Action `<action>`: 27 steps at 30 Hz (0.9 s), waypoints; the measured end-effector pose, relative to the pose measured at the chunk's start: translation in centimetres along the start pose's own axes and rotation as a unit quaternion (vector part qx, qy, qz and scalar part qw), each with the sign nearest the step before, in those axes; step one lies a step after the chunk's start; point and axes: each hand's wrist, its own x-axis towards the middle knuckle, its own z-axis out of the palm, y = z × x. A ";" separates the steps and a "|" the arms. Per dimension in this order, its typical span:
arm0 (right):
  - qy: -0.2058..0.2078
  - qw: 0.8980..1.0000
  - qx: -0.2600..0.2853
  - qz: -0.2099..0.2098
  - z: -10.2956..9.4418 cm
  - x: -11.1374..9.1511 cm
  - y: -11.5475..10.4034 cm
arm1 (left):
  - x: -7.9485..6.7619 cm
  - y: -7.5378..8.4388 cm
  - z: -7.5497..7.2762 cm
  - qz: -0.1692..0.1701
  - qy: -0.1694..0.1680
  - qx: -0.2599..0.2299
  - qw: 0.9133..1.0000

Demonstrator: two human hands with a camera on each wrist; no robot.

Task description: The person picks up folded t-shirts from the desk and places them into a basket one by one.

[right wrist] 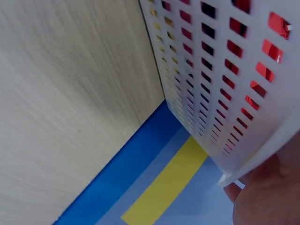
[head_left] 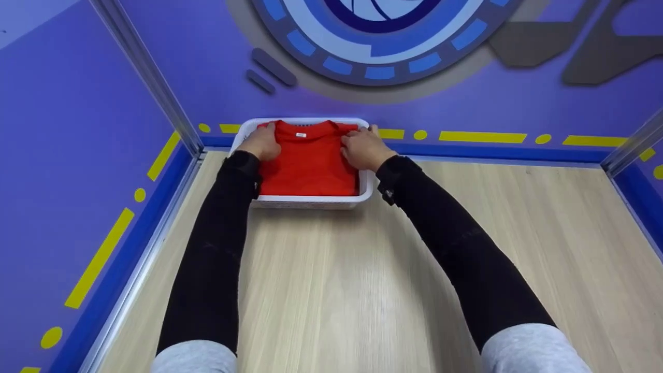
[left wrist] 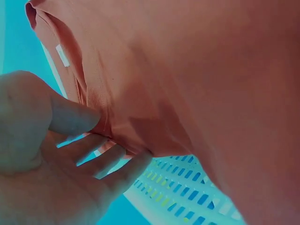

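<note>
A folded red shirt [head_left: 313,166] with a small white neck label lies in a white plastic basket [head_left: 305,199], collar toward the back wall. My left hand [head_left: 263,142] is at the shirt's left shoulder. In the left wrist view, the thumb and fingers of this hand [left wrist: 70,145] pinch the edge of the cloth. Bent fingers of my right hand [head_left: 365,149] touch the shirt's right shoulder by the basket's right rim. The right wrist view has that hand [right wrist: 269,197] above the rim, one fingertip outside it; whether it pinches cloth is hidden.
The basket stands on a pale wood-grain tabletop [head_left: 331,290], close against the blue-purple back wall [head_left: 207,62]. A left side wall [head_left: 67,155] meets it at a metal corner post [head_left: 155,77]. Slotted holes pierce the basket's side [right wrist: 211,93].
</note>
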 end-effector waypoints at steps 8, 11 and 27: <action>0.051 0.997 0.064 -0.003 0.1 -1.6 -0.6 | -5.2 2.1 0.1 0.014 0.022 0.050 0.998; 0.070 0.991 0.107 -0.034 -0.3 -2.9 -1.2 | -7.5 2.8 0.9 0.041 0.068 0.058 0.995; 0.038 0.980 0.133 -0.140 1.1 -10.3 -6.3 | -14.9 1.0 8.0 0.123 0.164 0.024 0.978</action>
